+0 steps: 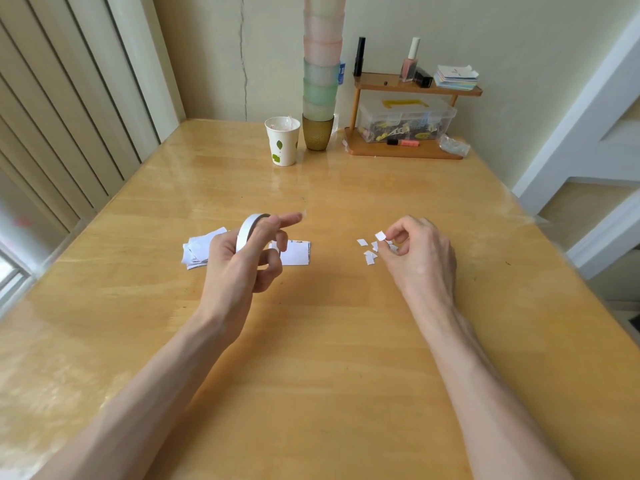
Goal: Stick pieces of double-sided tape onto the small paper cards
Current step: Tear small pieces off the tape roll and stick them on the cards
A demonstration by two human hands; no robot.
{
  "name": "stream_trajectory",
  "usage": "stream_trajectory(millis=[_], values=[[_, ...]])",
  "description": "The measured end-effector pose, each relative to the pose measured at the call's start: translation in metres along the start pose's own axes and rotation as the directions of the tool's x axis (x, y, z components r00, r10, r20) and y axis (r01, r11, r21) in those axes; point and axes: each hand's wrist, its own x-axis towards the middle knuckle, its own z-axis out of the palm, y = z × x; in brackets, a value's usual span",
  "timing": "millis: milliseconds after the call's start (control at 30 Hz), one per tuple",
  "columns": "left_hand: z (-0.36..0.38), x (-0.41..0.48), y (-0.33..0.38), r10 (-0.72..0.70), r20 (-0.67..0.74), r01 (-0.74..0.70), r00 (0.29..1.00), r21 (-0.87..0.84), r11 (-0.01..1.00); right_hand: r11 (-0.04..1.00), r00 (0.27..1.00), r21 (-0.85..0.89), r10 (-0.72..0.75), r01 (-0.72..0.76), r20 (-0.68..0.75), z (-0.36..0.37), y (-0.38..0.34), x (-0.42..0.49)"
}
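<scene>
Left hand (242, 258) grips tape roll (247, 233) above paper cards (294, 253) on counter (329, 341); right hand (419, 252) pinches tiny tape piece (380, 235), light, floppy, sticky, best held by edge

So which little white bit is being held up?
The square piece pinched in the right hand; the other bits lie loose on the table beneath it.

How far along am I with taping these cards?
Done: several small white pieces lie on the table by the right hand. In hand: it pinches one more piece, and the left hand grips the tape roll. Left: the paper cards show no tape I can make out.
</scene>
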Motion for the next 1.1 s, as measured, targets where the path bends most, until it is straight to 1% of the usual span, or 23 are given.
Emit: stream_trajectory(millis=[200, 334, 434, 500, 634, 701, 801, 868, 934, 968, 1034, 1101], values=[[-0.001, 0.001, -0.001, -0.001, -0.019, 0.000, 1.000, -0.010, 1.000, 0.992, 0.999, -0.121, -0.021, 0.016, -0.040, -0.001, 0.003, 0.001], [-0.002, 0.002, 0.001, 0.001, -0.036, -0.001, 0.999, -0.021, 1.000, 0.992, 0.999, -0.125, -0.029, 0.026, -0.023, 0.001, 0.006, 0.003], [-0.004, 0.003, 0.003, -0.003, -0.044, 0.001, 0.999, -0.037, 0.999, 0.998, 0.999, -0.041, -0.049, 0.050, 0.022, 0.003, 0.001, 0.001], [-0.006, 0.004, 0.003, -0.006, -0.052, 0.004, 0.999, -0.042, 0.999, 0.997, 0.997, 0.035, -0.069, 0.068, 0.028, 0.006, -0.004, -0.002], [-0.009, 0.006, 0.001, -0.010, -0.095, 0.008, 0.995, -0.021, 1.000, 0.968, 0.977, 0.148, -0.209, 0.202, 0.035, 0.017, -0.020, -0.011], [-0.009, 0.007, 0.001, -0.012, -0.113, 0.011, 0.994, -0.008, 1.000, 0.952, 0.959, 0.171, -0.270, 0.253, 0.083, 0.023, -0.029, -0.015], [-0.012, 0.009, -0.001, -0.018, -0.130, 0.015, 0.991, -0.024, 1.000, 0.930, 0.917, 0.206, -0.344, 0.304, 0.201, 0.032, -0.045, -0.016], [-0.014, 0.011, -0.002, -0.020, -0.142, 0.016, 0.990, -0.029, 0.999, 0.922, 0.875, 0.176, -0.384, 0.345, 0.295, 0.040, -0.055, -0.017], [-0.015, 0.012, -0.004, -0.020, -0.153, 0.016, 0.988, -0.028, 0.999, 0.916, 0.849, 0.128, -0.400, 0.380, 0.346, 0.047, -0.062, -0.018], [-0.016, 0.012, -0.005, -0.021, -0.155, 0.017, 0.988, -0.027, 0.999, 0.912, 0.849, 0.113, -0.408, 0.394, 0.337, 0.050, -0.064, -0.018], [-0.016, 0.012, -0.005, -0.022, -0.158, 0.018, 0.987, -0.023, 1.000, 0.898, 0.862, 0.081, -0.438, 0.432, 0.254, 0.055, -0.063, -0.019], [-0.015, 0.012, -0.006, -0.022, -0.157, 0.019, 0.987, -0.020, 1.000, 0.879, 0.857, 0.069, -0.475, 0.471, 0.200, 0.058, -0.062, -0.022]])
